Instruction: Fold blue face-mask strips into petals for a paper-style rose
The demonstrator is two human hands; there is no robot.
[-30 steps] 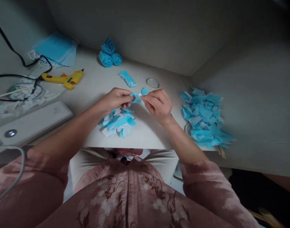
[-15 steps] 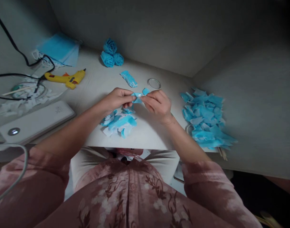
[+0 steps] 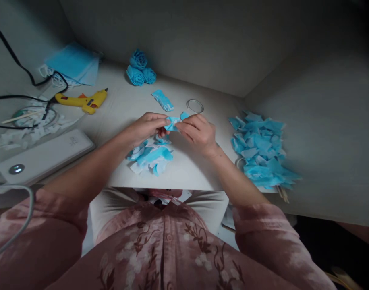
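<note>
Between my two hands is a small folded piece of blue fabric (image 3: pixel 171 124) with a white patch, like face-mask cloth. My left hand (image 3: pixel 150 125) pinches its left end between thumb and fingers. The fingertips of my right hand (image 3: pixel 199 133) are closed on its right side. Just behind the right fingers lies a small blue cut piece (image 3: pixel 184 115). A pile of blue and white fabric scraps (image 3: pixel 151 158) sits below my left hand. Farther back are a folded blue strip (image 3: pixel 162 100) and a clear round ring (image 3: pixel 195 106).
Blue fabric roses (image 3: pixel 140 68) stand at the back. At left are blue face masks (image 3: pixel 72 62), a yellow glue gun (image 3: pixel 81 101), white scraps (image 3: pixel 19 135) and a white power bank (image 3: pixel 47 155). A heap of blue pieces (image 3: pixel 260 147) covers the right side, near thin sticks (image 3: pixel 283 194).
The right fingers have shifted slightly left over the blue fabric, and its folds and white patch look different. Both hands keep their pinch, and the things on the table stay put.
</note>
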